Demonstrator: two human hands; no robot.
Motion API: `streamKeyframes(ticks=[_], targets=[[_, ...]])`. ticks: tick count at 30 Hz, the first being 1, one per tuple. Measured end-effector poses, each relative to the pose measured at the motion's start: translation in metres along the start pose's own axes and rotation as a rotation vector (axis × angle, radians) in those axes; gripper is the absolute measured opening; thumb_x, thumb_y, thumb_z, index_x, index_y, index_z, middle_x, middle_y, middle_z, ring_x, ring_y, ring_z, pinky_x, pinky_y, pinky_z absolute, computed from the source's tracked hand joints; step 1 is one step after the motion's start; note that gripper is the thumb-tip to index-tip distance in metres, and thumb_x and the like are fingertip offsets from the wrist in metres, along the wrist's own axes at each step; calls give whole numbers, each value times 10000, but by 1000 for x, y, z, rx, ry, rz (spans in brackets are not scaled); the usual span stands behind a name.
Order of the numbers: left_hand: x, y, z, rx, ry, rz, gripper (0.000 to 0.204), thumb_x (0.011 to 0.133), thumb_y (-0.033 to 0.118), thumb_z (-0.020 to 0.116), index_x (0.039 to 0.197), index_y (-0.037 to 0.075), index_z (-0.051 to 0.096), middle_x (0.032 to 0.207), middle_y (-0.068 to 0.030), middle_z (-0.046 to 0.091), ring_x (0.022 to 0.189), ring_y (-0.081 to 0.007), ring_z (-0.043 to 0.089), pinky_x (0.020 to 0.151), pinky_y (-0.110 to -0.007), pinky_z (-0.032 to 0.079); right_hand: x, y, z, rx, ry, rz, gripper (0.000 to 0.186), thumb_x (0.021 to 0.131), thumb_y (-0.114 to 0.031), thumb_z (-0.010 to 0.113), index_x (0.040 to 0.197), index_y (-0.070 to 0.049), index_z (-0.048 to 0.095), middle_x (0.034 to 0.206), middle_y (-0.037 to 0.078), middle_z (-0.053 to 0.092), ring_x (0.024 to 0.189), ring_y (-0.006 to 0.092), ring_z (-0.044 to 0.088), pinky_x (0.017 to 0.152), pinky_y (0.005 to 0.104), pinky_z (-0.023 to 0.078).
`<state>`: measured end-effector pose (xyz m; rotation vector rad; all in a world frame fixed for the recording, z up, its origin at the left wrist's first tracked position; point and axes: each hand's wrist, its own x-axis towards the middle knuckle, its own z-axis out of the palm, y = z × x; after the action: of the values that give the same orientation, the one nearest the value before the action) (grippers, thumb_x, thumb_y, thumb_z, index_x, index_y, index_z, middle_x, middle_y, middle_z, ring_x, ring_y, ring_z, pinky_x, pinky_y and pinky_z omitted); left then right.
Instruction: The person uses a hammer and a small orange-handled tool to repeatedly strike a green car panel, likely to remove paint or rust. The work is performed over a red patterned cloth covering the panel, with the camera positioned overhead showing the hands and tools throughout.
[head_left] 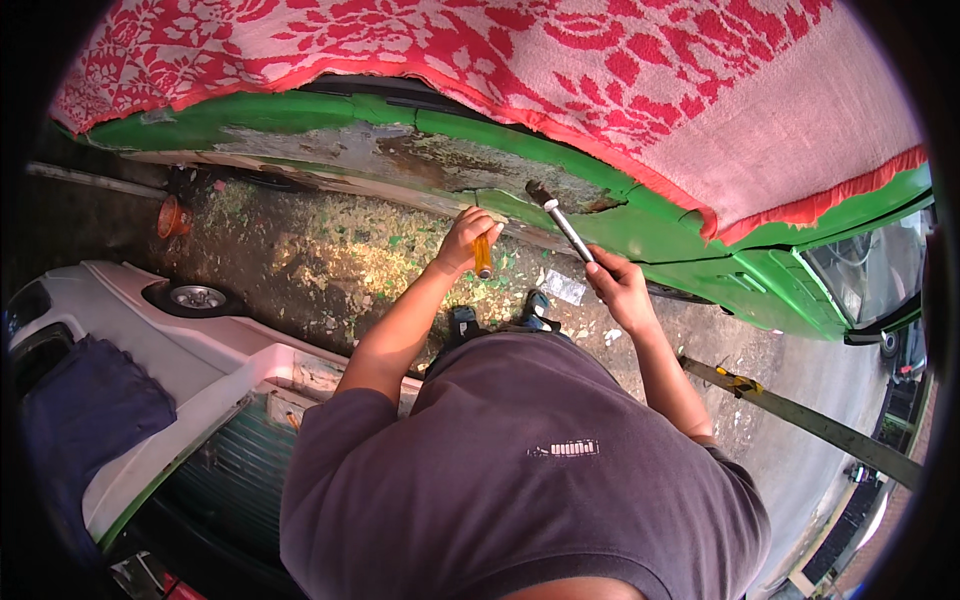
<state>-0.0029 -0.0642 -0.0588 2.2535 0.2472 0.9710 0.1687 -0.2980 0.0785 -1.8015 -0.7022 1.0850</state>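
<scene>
My left hand (468, 238) is closed around a tool with an amber handle (484, 258); its butt end faces me, and its blade is hidden, so I cannot tell its kind. My right hand (622, 284) grips a hammer (568, 228) by its shaft, with the dark head raised up and to the left, near the car's side. Both hands are beside a green car body panel (640, 228). Its paint is gone over a long grey and rusty patch (470, 165), just beyond my left hand.
A red and pink patterned cloth (640, 80) drapes over the green car. Paint flakes litter the floor (330, 255). A pale car (190, 320) with a dark cloth (85, 410) stands at left. An orange pot (174, 217) lies farther off, and a long bar (820, 425) extends at right.
</scene>
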Motion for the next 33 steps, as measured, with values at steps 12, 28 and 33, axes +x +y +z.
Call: streamKeyframes(ticks=[12, 28, 33], targets=[[3, 0, 0, -54, 59, -64, 226, 842, 41, 645, 694, 23, 475, 676, -125, 504, 689, -330, 512, 662, -421, 426, -26, -13, 13, 71, 68, 0, 404, 950, -191, 614, 1286, 28, 565, 765, -47, 530, 663, 47, 441, 589, 222, 386], [1, -11, 4, -30, 78, -92, 238, 846, 44, 642, 687, 15, 466, 666, -132, 491, 677, -335, 489, 655, -411, 417, -39, -2, 18, 142, 100, 39, 403, 956, -184, 601, 1306, 11, 558, 769, -46, 529, 650, 46, 438, 582, 216, 382], [-8, -20, 1, -206, 143, -457, 259, 903, 81, 617, 718, -11, 461, 656, -88, 407, 670, -208, 449, 637, -339, 398, -39, -8, 17, 69, 106, 15, 414, 953, -190, 603, 1315, 3, 553, 759, -33, 528, 645, 51, 444, 583, 221, 388]])
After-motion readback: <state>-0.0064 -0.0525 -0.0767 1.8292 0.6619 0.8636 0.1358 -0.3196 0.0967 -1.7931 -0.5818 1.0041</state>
